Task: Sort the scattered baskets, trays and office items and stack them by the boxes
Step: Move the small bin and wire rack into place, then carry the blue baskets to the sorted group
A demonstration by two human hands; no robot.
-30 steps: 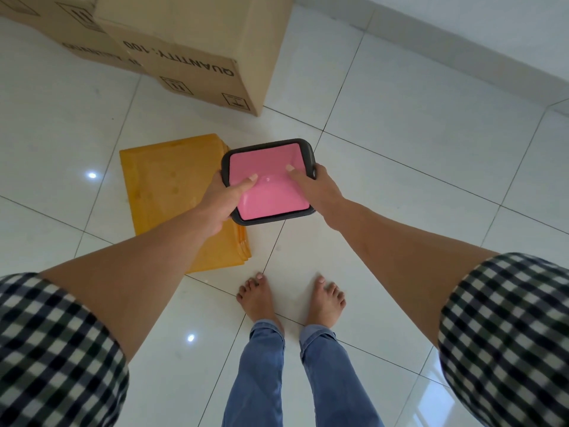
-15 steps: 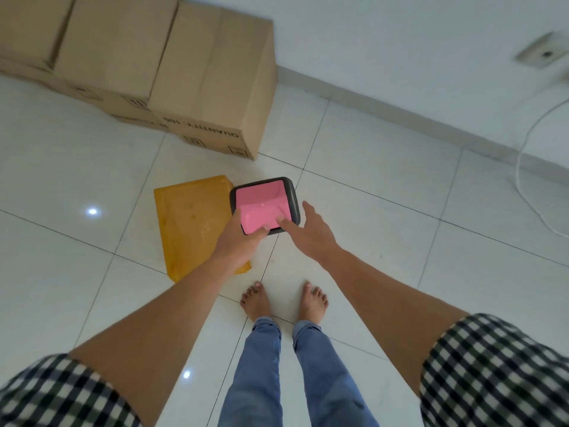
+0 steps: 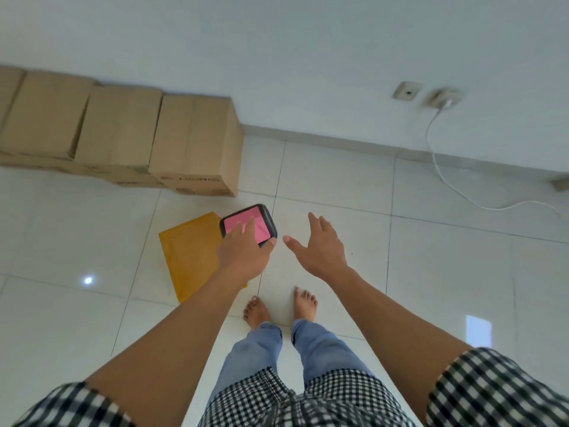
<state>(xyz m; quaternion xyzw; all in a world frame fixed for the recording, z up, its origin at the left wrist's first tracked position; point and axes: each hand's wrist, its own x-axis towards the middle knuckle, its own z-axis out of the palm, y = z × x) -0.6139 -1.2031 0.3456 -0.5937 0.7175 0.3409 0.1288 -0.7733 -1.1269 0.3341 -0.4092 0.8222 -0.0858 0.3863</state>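
- My view looks down at the person's left hand (image 3: pixel 243 257), which grips a small pink tray (image 3: pixel 261 224). The fingers lie across its smooth pink inside and the thumb hooks the near right corner.
- The tray is a shallow rectangle with rounded corners and a thick dark grey rim, and it looks like matt plastic.
- It is held tilted, off the floor, over the far right corner of a flat yellow padded envelope (image 3: pixel 187 254). The right-hand end of the boxes is just beyond it.
- The right hand (image 3: pixel 320 248) is released, with palm down, fingers straight and spread and the thumb pointing at the tray. It holds nothing and stays clear of the tray's rim.
- The envelope lies flat on the glossy white floor tiles (image 3: pixel 431 272). It is soft-edged and slightly puffy, and the left forearm covers its near right part.
- A row of plain brown cardboard boxes (image 3: pixel 194 140) stands against the pale wall (image 3: pixel 308 57). Their faces are dull and their edges square, and the print low on their fronts is too blurred for me to read.
- A thin white cable (image 3: pixel 443 171) runs down from a wall socket (image 3: pixel 443 98) and curls across the tiles.
- I also see black-and-white checked sleeves (image 3: pixel 492 392), blue denim jeans (image 3: pixel 255 355) and bare feet (image 3: pixel 255 312) on the tiles.
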